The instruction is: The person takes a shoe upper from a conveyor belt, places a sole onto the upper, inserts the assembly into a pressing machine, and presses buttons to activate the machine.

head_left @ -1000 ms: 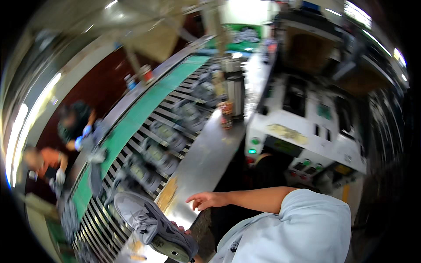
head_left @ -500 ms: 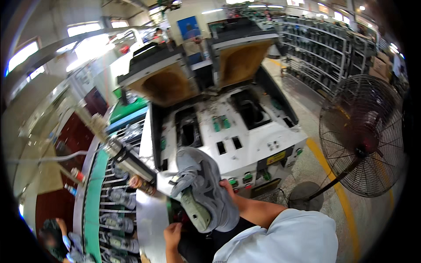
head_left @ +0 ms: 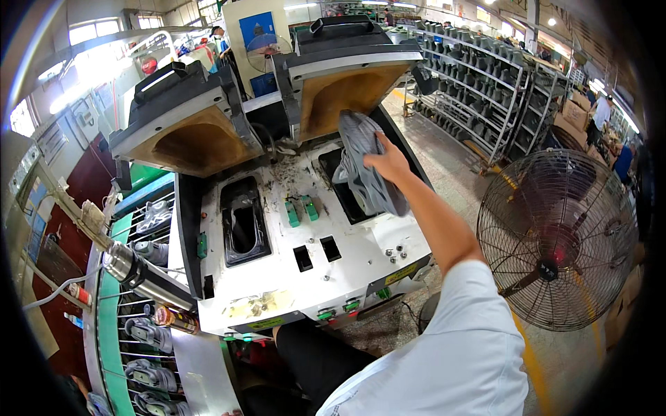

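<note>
My right hand [head_left: 390, 163] is closed round a grey sports shoe [head_left: 362, 149], with thumb and fingers on its sole side. The shoe is tilted on its side, one end up by the raised right lid [head_left: 350, 90] and the other over the right-hand well [head_left: 331, 161] of a white two-station machine [head_left: 284, 267]. Whether the shoe touches the well is hidden. The left well [head_left: 244, 225] shows a dark opening under its own raised lid [head_left: 198, 135]. Of my left hand [head_left: 232, 413] only a sliver of skin seems to show at the lower edge; its fingers cannot be made out.
A conveyor rack [head_left: 149, 333] with several grey shoes runs along the left, beside a metal cylinder [head_left: 146, 276] and a can [head_left: 175, 319]. On the right stands a large caged fan [head_left: 555, 239]. Shelves of dark shoe forms [head_left: 465, 83] stand behind; people work at the far right.
My right hand has carried the shoe from in front of my body forward and right, over the right well. My left hand has almost left the view. The view has shifted too.
</note>
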### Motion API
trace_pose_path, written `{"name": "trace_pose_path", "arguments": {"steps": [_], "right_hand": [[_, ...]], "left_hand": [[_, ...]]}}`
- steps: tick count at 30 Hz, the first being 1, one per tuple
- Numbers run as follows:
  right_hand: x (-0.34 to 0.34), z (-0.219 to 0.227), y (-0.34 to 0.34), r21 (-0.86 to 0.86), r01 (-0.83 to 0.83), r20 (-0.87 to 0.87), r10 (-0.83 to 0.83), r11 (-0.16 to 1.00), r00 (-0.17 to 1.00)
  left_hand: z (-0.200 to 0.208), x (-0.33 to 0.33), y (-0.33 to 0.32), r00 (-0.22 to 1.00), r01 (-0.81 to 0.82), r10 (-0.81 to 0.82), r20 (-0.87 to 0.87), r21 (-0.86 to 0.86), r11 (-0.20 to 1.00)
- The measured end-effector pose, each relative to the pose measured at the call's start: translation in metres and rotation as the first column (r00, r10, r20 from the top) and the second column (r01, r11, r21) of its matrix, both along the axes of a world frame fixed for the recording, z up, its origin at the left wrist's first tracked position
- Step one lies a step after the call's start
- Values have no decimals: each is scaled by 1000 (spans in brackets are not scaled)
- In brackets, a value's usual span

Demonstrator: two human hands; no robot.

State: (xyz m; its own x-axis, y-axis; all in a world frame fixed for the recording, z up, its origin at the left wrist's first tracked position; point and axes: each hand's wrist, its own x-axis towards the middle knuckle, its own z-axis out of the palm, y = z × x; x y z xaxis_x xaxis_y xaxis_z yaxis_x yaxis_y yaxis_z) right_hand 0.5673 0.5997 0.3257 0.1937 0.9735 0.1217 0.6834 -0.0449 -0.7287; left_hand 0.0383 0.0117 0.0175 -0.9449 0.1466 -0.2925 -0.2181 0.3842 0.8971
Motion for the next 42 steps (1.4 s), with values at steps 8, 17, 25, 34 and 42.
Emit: {"name": "trace_pose_path", "arguments": {"steps": [8,17,25,34,42], "right_hand": [[-51,-20,111,-183,110,448,-16,977,894],[-69,-14,123,-324,64,476,104,944,873],[-69,-47,107,-318,49,490,120,947,863],[-51,-72,50,-16,2,548,7,1000,836],[56,-179,-130,456,-138,-29,169,879,985]], "left_hand": [[-13,-8,-1,999,-16,19,-46,57,998],[-15,-10,-4,997,57,-54,-54,67,996],[-4,-23,2,989,-23,6,146,116,993],[-86,-43,41,968,50,-23,-251,99,994],[2,184,237,507,837,-862,-18,249,487]]}}
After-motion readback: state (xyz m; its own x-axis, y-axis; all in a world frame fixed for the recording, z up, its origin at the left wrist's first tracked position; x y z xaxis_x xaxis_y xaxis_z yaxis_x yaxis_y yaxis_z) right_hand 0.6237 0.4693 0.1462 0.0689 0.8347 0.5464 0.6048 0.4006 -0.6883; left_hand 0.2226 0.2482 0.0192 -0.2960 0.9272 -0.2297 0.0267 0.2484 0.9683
